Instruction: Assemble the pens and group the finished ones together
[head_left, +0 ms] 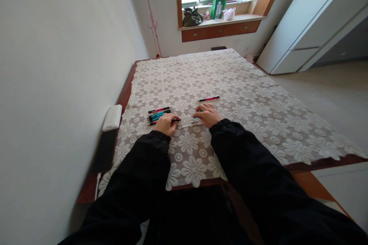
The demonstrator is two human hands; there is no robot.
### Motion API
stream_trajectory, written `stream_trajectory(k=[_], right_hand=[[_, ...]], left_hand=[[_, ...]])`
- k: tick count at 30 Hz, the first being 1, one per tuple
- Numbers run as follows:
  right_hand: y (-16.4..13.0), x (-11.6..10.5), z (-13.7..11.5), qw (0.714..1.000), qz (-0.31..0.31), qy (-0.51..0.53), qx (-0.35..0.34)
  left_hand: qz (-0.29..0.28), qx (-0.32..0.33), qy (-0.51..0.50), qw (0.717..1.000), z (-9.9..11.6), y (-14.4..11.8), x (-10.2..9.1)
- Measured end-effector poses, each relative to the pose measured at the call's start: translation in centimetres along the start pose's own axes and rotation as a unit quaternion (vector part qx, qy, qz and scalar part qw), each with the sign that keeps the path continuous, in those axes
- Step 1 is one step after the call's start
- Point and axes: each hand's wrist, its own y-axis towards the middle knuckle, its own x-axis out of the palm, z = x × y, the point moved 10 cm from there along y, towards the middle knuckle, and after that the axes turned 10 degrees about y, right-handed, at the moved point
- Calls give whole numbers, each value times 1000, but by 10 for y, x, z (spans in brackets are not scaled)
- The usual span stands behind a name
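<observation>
My left hand (166,123) is closed on a small black pen part (176,120) that juts out past the fingertips. My right hand (209,115) pinches a small blue piece (198,112), mostly covered by the fingers. Between the two hands a thin clear stick (189,125) lies low over the cloth, its right end by my right hand. Beside my left hand several pens (159,115), red, black and teal, are lined up side by side, partly hidden by the hand. One red and black pen (209,98) rests alone beyond my right hand.
A white lace tablecloth (188,142) covers the wooden table. At its left edge are a white power bank (112,118), a dark phone (104,151) and a white cable (97,187). A wall stands close on the left. Bags sit on the far windowsill (224,22).
</observation>
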Motion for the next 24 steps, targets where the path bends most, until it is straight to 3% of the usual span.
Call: stream_trajectory(k=[6, 16, 24], right_hand=[[0, 3, 4, 999, -14, 18, 24], [3, -11, -9, 998, 34, 44, 2], [0, 0, 5, 999, 10, 2, 47]], left_hand=[[14, 3, -6, 1000, 1, 0, -3], [62, 17, -25, 998, 4, -1, -13], [59, 22, -12, 998, 10, -2, -17]])
